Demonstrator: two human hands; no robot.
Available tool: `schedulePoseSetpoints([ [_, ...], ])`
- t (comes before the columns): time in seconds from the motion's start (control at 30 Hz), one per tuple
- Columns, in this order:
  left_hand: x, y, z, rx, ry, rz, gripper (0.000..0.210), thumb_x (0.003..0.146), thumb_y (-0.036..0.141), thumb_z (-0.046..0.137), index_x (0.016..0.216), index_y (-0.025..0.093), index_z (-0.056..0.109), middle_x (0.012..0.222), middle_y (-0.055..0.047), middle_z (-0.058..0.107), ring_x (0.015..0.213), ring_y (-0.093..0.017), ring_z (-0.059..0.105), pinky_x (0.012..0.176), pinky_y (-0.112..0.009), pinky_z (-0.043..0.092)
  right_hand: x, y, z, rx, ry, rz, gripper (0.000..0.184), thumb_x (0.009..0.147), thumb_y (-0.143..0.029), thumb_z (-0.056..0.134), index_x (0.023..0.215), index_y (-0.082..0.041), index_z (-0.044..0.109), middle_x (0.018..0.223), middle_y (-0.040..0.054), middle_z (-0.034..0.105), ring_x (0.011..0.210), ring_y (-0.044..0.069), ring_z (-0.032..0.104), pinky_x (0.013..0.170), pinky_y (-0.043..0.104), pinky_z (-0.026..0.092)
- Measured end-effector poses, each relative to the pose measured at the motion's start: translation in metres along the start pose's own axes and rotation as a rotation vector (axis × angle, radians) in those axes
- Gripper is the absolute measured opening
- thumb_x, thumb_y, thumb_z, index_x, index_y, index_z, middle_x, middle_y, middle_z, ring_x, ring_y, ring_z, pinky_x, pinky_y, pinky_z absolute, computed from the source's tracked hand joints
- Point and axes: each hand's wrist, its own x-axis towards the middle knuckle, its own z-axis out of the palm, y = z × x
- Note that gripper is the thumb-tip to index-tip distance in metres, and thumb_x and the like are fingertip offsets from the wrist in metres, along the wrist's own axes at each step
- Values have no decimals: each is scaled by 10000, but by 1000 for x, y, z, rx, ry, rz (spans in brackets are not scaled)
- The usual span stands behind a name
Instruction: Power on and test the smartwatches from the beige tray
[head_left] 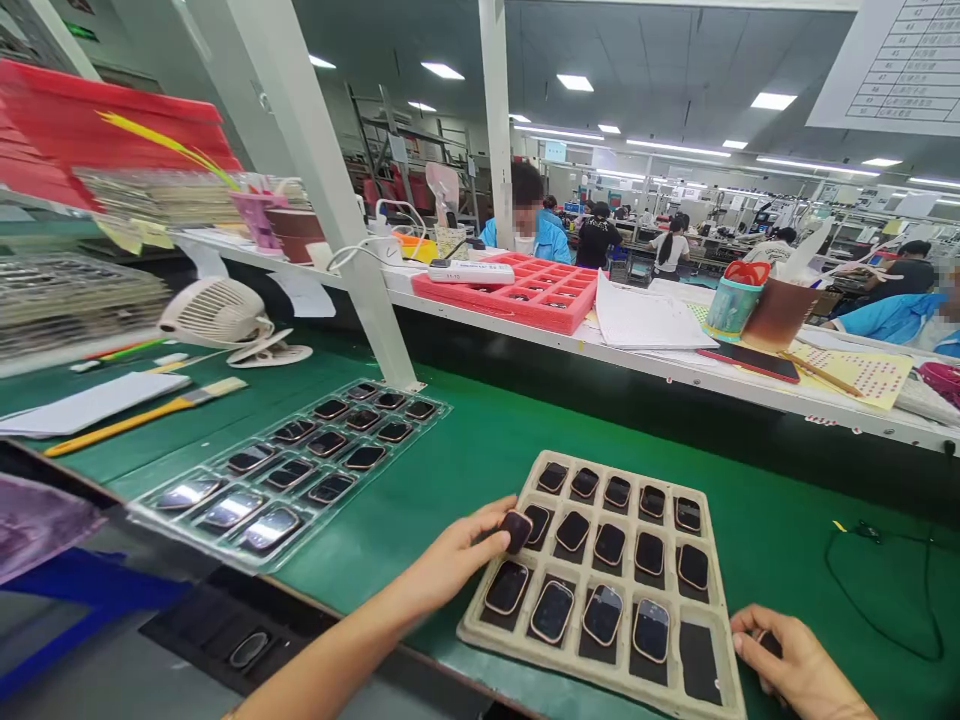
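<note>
My left hand (472,545) pinches a dark smartwatch case (516,532) between thumb and fingers, tilted over the left edge of a beige moulded tray (592,668). Rows of similar watch cases with rounded dark screens and copper-coloured rims, such as one watch (651,630), lie in the tray. Its near right compartment (699,660) shows only black lining. Beside the tray's right edge, my right hand (795,655) is closed, its fingers curled round a small dark object (769,643) that is mostly hidden.
A clear plastic tray (281,575) of several watch cases lies left on the green bench (375,535). Behind it are a brush (150,415) and a small fan (217,310). A shelf (637,358) bears a red foam tray (510,305). A black cable (885,620) lies right.
</note>
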Motion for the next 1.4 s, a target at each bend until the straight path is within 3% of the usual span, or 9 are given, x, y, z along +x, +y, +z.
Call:
schedulePoseSetpoints([
  [0.1,-8,0,8,-145,-79,15,390,771,492,526,963,190,682,1384,-87,411,1336,-283,240,1076,-464,226,-8,3,9,162,-122,49,296,721,-533,567,709,-245,632,413,-39,446,318,102,381,338,228,278],
  [0.33,8,28,12,-224,29,30,385,763,473,560,1027,215,670,1392,-57,405,1331,-277,255,1102,-437,176,4,-26,-13,177,-68,5,354,724,-530,580,707,-177,606,404,-50,466,353,85,356,375,205,289],
  [0.47,35,20,3,-337,152,-18,513,670,516,638,1054,177,651,1259,-113,549,1240,-315,405,1036,-439,315,38,-50,-11,142,37,-95,317,745,-478,571,696,-166,606,434,-42,507,385,96,406,398,204,312],
  [0.6,53,-1,-12,-469,93,-146,584,640,508,662,1088,136,610,1087,-142,653,1051,-319,574,913,-440,434,73,-62,5,104,82,-132,300,734,-444,581,636,-161,597,410,-41,523,368,92,421,412,204,319],
  [0.83,58,11,-24,-94,365,23,365,632,444,666,849,151,664,1018,-111,666,1058,-289,547,907,-349,407,77,-67,0,371,100,-93,246,750,-386,579,870,-171,581,534,-47,554,429,98,500,400,192,368],
  [0.97,69,41,14,-350,85,23,351,676,338,639,956,131,591,736,-41,668,659,-170,601,626,-265,445,68,-80,-8,769,-14,-57,276,746,-305,599,994,-212,519,784,-6,625,482,84,552,382,173,397],
  [1.1,84,54,64,-614,-250,-38,220,657,213,625,843,127,547,632,-25,638,530,-104,560,531,-206,396,63,-88,2,907,-71,-91,305,765,-296,613,1043,-215,516,912,35,656,393,37,477,346,154,373],
  [1.2,91,51,89,-698,-429,-121,199,684,256,613,801,131,512,714,-76,670,534,-121,600,486,-196,365,59,-89,12,996,-118,-129,351,788,-313,599,1114,-215,513,1065,83,631,556,96,585,452,201,482],
  [1.4,89,40,95,-641,-436,-81,278,711,352,657,811,118,545,745,-64,657,551,-109,595,494,-193,362,56,-83,22,1067,-209,-139,459,788,-321,623,1222,-240,496,1131,85,604,736,140,631,614,247,534],
])
